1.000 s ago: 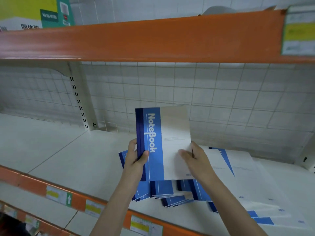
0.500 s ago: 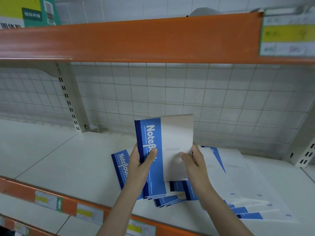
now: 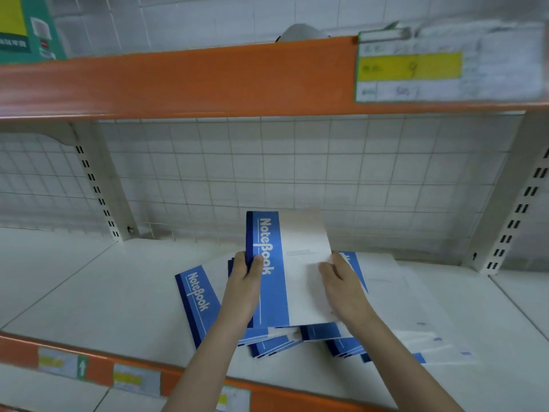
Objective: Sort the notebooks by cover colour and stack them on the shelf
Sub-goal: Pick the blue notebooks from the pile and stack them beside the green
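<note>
I hold a blue-and-white notebook (image 3: 292, 269) tilted up off the pile, its blue "NoteBook" band on the left and its lower edge down among the others. My left hand (image 3: 246, 281) grips the spine edge, thumb across the blue band and fingers curled behind. My right hand (image 3: 341, 281) holds the opposite, white edge, fingers bent round it.

Beneath it lies a loose heap of notebooks (image 3: 395, 295) with the same blue and white covers, fanned out and overlapping on the shelf board. One notebook on the left (image 3: 194, 301) lies flat and skewed, its blue band and title fully showing, partly tucked under my left forearm. Several blue spines poke out along the near side of the heap, and white covers spread off to the right.

The shelf (image 3: 89, 292) is a pale, white board with a seam running across it, and an orange front rail (image 3: 98, 370) carries small price labels (image 3: 62, 362), blurred. Behind the pile stands a white wire grid back panel (image 3: 267, 165), flanked by slotted white uprights (image 3: 98, 191) at left and right. Above runs an orange upper shelf edge (image 3: 184, 81) with a yellow-and-white price tag (image 3: 416, 69) at right, unreadable. A green and yellow box (image 3: 23, 25) sits on that upper level at far left.
</note>
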